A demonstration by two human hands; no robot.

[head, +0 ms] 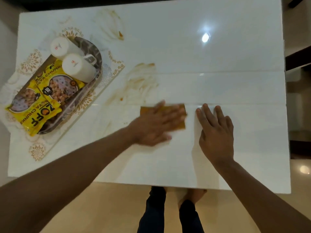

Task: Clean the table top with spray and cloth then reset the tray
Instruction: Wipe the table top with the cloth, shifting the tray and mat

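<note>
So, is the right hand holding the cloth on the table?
No, the right hand lies flat and bare on the table, while the left hand presses the orange cloth.

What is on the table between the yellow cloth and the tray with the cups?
In the head view, brown smeared stains lie on the table top between the cloth and the tray.
</note>
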